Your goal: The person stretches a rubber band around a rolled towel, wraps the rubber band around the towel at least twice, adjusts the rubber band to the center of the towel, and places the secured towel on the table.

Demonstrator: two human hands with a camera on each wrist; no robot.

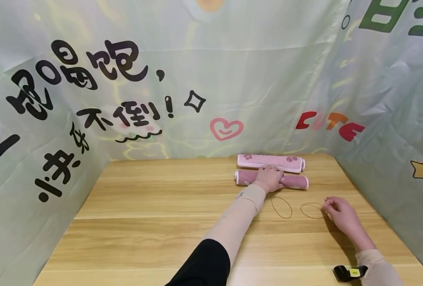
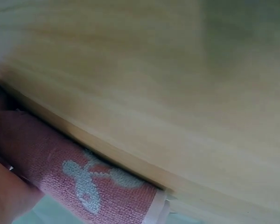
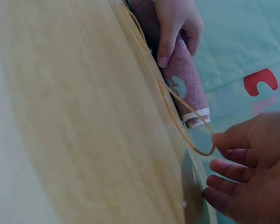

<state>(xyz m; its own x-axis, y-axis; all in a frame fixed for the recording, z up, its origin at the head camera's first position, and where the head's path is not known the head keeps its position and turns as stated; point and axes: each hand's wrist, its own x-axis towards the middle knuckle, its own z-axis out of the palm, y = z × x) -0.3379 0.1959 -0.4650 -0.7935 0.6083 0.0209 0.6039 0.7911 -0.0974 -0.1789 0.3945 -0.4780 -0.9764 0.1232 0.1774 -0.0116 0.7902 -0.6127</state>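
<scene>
My left hand (image 1: 270,179) grips the middle of a dark pink rolled towel (image 1: 295,182) lying crosswise near the table's back. In the right wrist view, its thumb lies on one side of the roll and its fingers on the other. Pale motifs and a white edge mark the towel in the left wrist view. My right hand (image 1: 341,214), to the right and nearer, pinches the edge of a thin tan rubber band (image 3: 200,152) between thumb and forefinger. One side of the loop is lifted. A second rubber band (image 1: 291,212) lies loose between the hands.
Directly behind the gripped roll lies a lighter pink rolled towel (image 1: 265,160), along the back edge of the wooden table (image 1: 143,218). Printed fabric (image 1: 268,79) hangs behind and at both sides. A black device (image 1: 345,274) with a yellow label is at the right sleeve.
</scene>
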